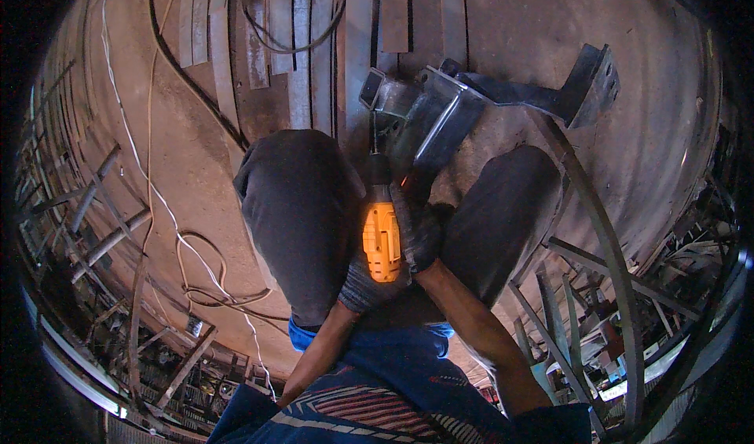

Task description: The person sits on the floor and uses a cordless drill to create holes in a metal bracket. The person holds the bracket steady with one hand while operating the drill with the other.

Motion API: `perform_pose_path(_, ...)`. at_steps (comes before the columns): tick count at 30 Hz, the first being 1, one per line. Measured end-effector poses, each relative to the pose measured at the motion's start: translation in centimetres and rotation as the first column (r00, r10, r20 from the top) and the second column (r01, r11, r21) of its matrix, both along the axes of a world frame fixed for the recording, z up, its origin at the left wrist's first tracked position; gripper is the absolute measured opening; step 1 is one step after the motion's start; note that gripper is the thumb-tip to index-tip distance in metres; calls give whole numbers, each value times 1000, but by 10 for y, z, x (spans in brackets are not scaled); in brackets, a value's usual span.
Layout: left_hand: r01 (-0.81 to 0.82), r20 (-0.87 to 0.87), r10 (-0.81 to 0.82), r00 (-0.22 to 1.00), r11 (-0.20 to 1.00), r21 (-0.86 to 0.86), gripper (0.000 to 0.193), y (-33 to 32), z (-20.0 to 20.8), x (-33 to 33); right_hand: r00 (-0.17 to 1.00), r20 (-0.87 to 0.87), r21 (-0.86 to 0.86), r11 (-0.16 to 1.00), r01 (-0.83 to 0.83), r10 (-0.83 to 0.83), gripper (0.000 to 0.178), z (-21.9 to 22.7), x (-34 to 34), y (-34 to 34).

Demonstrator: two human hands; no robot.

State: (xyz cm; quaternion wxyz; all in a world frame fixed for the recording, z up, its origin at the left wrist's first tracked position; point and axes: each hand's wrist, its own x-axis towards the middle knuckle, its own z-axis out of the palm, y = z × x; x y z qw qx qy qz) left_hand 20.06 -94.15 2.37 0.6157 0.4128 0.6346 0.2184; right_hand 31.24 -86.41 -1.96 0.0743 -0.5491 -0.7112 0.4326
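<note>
A yellow-orange power drill (381, 244) is between my knees, its black chuck and long thin bit pointing away from me. My left hand (363, 285), in a grey knit glove, is closed around the drill's rear, partly hidden under its body. On the drill's right side, my right hand (422, 236) in a dark glove is closed against the front of the tool; its fingertips are hard to make out. The bit reaches a dark welded steel bracket (455, 102) on the floor, by its small left end plate. Whether the tip is inside a hole cannot be seen.
Flat steel strips (301, 51) lie side by side ahead of me. Cables (149, 146) and a looped hose (208, 287) run across the floor at left. A long curved steel bar (605, 224) stretches along my right. Metal frames and scrap (102, 208) crowd both sides.
</note>
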Motion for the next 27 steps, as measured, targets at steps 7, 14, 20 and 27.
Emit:
perform_pose_path(7,42,-51,-40,998,999,34,56,5,2,-1,998,-46,-41,998,42,-44,33,0,0,3)
perform_pose_path(14,110,-91,-101,991,990,91,50,6,3,-2,996,-69,-68,996,54,-58,33,0,-1,1)
perform_pose_path(20,179,-213,-144,966,972,152,50,4,-1,0,993,-81,-81,994,76,-83,34,0,-2,3)
perform_pose_path(27,180,-224,-140,965,969,169,49,6,0,-1,990,-93,-99,991,93,-102,34,3,-1,3)
